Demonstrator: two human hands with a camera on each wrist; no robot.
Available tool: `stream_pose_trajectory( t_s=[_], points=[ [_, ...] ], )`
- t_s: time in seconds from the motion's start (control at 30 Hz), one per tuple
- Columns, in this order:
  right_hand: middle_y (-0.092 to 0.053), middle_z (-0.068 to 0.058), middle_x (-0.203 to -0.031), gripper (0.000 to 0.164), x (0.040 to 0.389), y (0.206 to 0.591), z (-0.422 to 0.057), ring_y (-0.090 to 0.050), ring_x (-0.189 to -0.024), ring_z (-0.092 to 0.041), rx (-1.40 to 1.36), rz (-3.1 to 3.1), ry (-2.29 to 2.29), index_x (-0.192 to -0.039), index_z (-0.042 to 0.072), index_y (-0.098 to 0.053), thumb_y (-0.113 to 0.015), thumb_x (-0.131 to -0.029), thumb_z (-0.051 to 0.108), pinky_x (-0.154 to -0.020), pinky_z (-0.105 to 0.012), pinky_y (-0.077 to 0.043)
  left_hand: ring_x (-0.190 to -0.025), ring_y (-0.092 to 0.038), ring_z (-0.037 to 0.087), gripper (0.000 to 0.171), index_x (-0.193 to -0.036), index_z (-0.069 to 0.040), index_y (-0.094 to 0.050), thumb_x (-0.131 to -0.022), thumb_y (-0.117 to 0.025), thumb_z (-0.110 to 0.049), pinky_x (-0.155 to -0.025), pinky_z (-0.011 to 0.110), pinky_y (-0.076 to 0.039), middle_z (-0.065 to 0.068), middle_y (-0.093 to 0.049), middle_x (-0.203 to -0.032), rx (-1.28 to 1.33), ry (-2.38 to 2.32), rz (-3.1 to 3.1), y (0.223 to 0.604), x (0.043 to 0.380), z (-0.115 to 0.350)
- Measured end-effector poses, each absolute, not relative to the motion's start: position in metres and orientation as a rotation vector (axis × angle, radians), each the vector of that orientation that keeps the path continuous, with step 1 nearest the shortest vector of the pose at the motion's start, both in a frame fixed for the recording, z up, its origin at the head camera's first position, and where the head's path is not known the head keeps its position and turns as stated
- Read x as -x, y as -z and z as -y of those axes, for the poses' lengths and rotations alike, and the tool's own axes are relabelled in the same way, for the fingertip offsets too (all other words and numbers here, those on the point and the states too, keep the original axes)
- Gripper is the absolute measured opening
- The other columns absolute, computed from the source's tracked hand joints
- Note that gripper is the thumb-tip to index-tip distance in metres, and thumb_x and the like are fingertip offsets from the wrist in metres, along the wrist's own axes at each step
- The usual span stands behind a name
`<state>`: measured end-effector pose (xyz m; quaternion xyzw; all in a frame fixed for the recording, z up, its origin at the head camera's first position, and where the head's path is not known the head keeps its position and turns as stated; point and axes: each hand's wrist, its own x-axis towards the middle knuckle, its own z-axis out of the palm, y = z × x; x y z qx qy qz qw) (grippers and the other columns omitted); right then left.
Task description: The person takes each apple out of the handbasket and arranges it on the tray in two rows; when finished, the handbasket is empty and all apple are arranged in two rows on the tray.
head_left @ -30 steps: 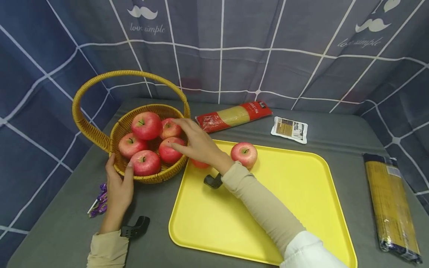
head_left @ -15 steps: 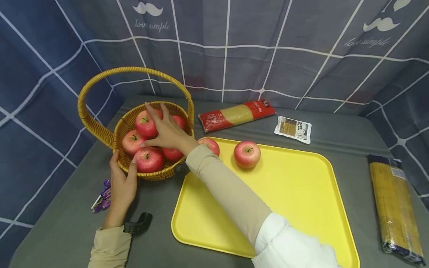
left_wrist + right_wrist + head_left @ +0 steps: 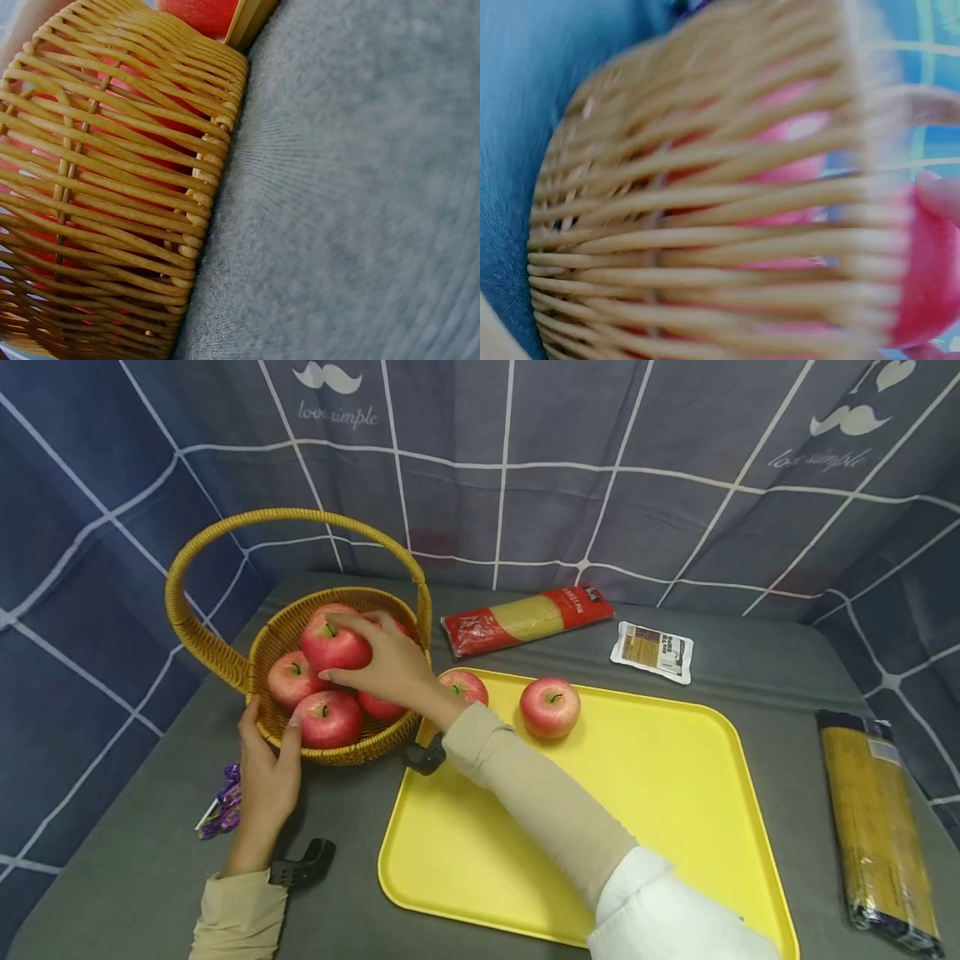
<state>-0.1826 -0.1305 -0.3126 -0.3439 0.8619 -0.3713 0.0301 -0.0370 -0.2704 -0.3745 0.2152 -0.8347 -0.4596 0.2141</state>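
A yellow wicker basket (image 3: 375, 745) with a tall arched handle stands at the left, filled with several red apples. My left hand (image 3: 270, 781) grips its near left rim, thumb over the edge beside the front apple (image 3: 327, 720). Over the basket, my right hand (image 3: 393, 664) holds the uppermost apple (image 3: 330, 647) between thumb and fingers. That hand partly covers the apples on the basket's right side. In the right wrist view, the thumb (image 3: 939, 196) lies against a red apple (image 3: 930, 281) above the blurred rim. The left wrist view shows the woven wall (image 3: 112, 187) close up.
A yellow tray (image 3: 600, 827) lies right of the basket, bearing two apples, one (image 3: 551, 707) in plain view. Behind it are a red noodle pack (image 3: 528, 621) and a white sachet (image 3: 652, 652). A long noodle pack (image 3: 881, 827) lies far right; purple-wrapped lollipops (image 3: 225, 806) lie left.
My right hand has moved left from the basket's right-side apples to the uppermost apple and now grips it; that apple has shifted slightly right. The left hand keeps its hold on the rim.
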Motion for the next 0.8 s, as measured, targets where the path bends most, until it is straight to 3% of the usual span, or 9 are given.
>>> stream_pose_trajectory(
  t_s=[0.1,0.37,0.57,0.8],
  points=[
    [-0.046,0.004,-0.122,0.068,0.176,0.302,0.105,-0.047,-0.105,-0.008,1.022,-2.495,1.376,-0.129,0.044,-0.042,-0.071,-0.068,0.053,-0.084,-0.029,-0.048,-0.138,-0.017,0.031,0.063,-0.144,-0.016,-0.014,-0.093,-0.044,-0.035,-0.11,0.053,-0.013,0.014,-0.017,-0.15,-0.606,1.271,2.316,0.374,0.036,0.271],
    [-0.05,0.005,-0.123,0.073,0.175,0.288,-0.005,-0.055,-0.102,-0.011,0.987,-2.318,1.495,-0.13,0.024,-0.042,-0.078,-0.068,0.036,-0.085,-0.03,-0.05,-0.138,-0.018,0.03,0.062,-0.144,-0.015,-0.016,-0.092,-0.046,-0.034,-0.111,0.051,-0.013,0.015,-0.019,-0.149,-0.588,1.253,2.295,0.375,0.035,0.272],
    [-0.05,0.002,-0.124,0.071,0.18,0.296,-0.101,-0.057,-0.099,-0.017,0.717,-2.493,1.468,-0.131,0.025,-0.04,-0.077,-0.071,0.028,-0.081,-0.028,-0.051,-0.138,-0.017,0.029,0.062,-0.143,-0.013,-0.017,-0.093,-0.046,-0.033,-0.112,0.05,-0.012,0.015,-0.019,-0.149,-0.582,1.227,2.289,0.377,0.035,0.274],
    [-0.042,-0.004,-0.128,0.072,0.179,0.331,-0.183,-0.057,-0.092,0.001,0.496,-2.611,1.482,-0.134,0.016,-0.035,-0.074,-0.074,0.016,-0.075,-0.012,-0.048,-0.138,-0.016,0.029,0.062,-0.144,-0.013,-0.016,-0.093,-0.045,-0.032,-0.112,0.049,-0.012,0.016,-0.018,-0.15,-0.558,1.245,2.294,0.375,0.036,0.273]
  ],
)
